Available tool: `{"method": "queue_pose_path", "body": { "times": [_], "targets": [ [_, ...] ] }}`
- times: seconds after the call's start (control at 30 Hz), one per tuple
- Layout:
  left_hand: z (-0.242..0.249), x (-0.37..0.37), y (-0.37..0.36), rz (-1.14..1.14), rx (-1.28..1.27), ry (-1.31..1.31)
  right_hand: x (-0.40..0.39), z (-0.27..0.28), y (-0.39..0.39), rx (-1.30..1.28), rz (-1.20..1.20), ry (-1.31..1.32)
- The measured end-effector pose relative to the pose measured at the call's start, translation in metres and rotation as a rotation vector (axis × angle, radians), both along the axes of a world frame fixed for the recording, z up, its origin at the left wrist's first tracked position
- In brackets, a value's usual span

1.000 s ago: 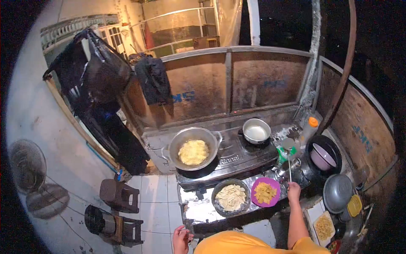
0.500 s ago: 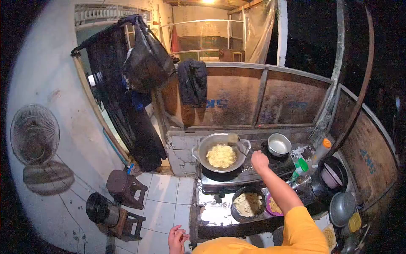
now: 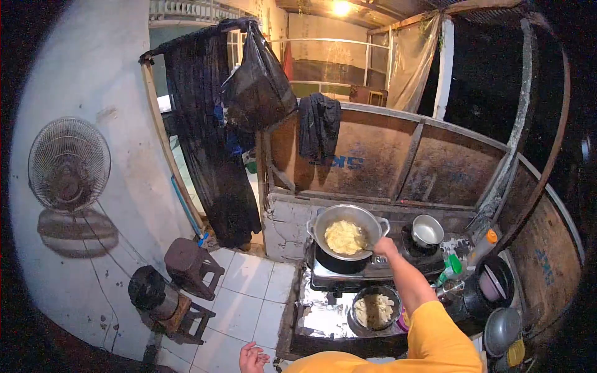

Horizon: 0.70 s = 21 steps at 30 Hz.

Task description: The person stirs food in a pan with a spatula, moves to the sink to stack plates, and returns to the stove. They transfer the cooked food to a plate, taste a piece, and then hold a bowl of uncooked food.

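Observation:
My right hand (image 3: 386, 248) is closed around the handle of a spatula (image 3: 368, 247) beside the wok's right handle. The spatula's head dips into the right side of the metal wok (image 3: 321, 231) and is partly hidden. Pale yellow pieces of food (image 3: 344, 237) fry together in the wok, which stands on the left burner of the stove (image 3: 323, 278). Low at the bottom edge, my left hand (image 3: 254, 358) hangs with loosely bent fingers apart, holding nothing. Nearest to my right forearm, a dark pan (image 3: 355, 316) holds pale slices.
A metal pot (image 3: 428, 230) rests on the right burner. Further right are a green-topped bottle (image 3: 452, 266), an orange-capped bottle (image 3: 483, 247) and stacked basins (image 3: 491, 285). A pink bowl (image 3: 403, 321) is partly behind my arm. Stools (image 3: 189, 264) stand left, below a wall fan (image 3: 69, 165).
My right hand has come down close to the wok's right handle, and the spatula's head has gone from the rim into the wok. The whole view has shifted with my head.

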<state>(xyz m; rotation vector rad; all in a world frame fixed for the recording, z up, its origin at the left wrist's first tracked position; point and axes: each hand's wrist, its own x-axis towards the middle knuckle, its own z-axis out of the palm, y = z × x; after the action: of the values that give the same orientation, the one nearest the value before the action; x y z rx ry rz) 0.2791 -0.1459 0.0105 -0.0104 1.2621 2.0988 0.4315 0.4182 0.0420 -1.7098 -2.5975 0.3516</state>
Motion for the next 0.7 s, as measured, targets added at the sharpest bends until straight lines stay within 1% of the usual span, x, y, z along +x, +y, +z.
{"method": "queue_pose_path", "body": {
  "times": [0.1,0.13,0.17,0.23,0.27,0.3,0.33,0.4,0.47,0.5,0.57,0.6,0.67,0.7],
  "targets": [
    [0.023,0.005,0.005,0.006,-0.013,0.028,-0.002,-0.026,0.015,-0.023,0.023,0.026],
    [0.028,0.007,0.006,0.006,-0.01,0.034,0.0,-0.026,0.014,-0.029,0.03,0.022],
    [0.027,0.005,0.005,0.001,-0.015,0.035,0.002,-0.028,0.011,-0.034,0.025,0.022],
    [0.02,0.004,0.008,-0.017,-0.035,0.009,0.007,-0.022,0.006,-0.022,-0.068,0.103],
    [0.02,0.005,0.01,-0.027,-0.037,0.005,0.01,-0.007,-0.005,-0.023,-0.077,0.099],
    [0.022,0.006,0.012,-0.027,-0.01,0.005,0.01,0.028,-0.03,-0.03,-0.08,0.086],
    [0.024,0.007,0.013,-0.027,0.012,0.006,0.014,0.051,-0.051,-0.041,-0.084,0.073],
    [0.029,0.008,0.018,-0.05,-0.004,0.009,0.023,0.067,-0.063,-0.019,-0.057,0.061],
    [0.029,0.007,0.021,-0.074,-0.022,0.01,0.031,0.073,-0.071,0.045,0.022,-0.095],
    [0.026,0.005,0.024,-0.084,-0.024,-0.001,0.035,0.073,-0.07,0.045,0.014,-0.095],
    [0.03,0.004,0.027,-0.1,-0.031,-0.014,0.048,0.068,-0.072,0.263,0.189,-0.172],
    [0.034,0.003,0.03,-0.096,-0.054,-0.004,0.053,0.066,-0.071,0.261,0.184,-0.173],
    [0.035,0.001,0.033,-0.089,-0.075,0.008,0.059,0.063,-0.067,0.5,0.253,-0.071],
    [0.033,0.0,0.034,-0.084,-0.064,-0.006,0.059,0.062,-0.063,0.498,0.25,-0.073]
  ]
}}
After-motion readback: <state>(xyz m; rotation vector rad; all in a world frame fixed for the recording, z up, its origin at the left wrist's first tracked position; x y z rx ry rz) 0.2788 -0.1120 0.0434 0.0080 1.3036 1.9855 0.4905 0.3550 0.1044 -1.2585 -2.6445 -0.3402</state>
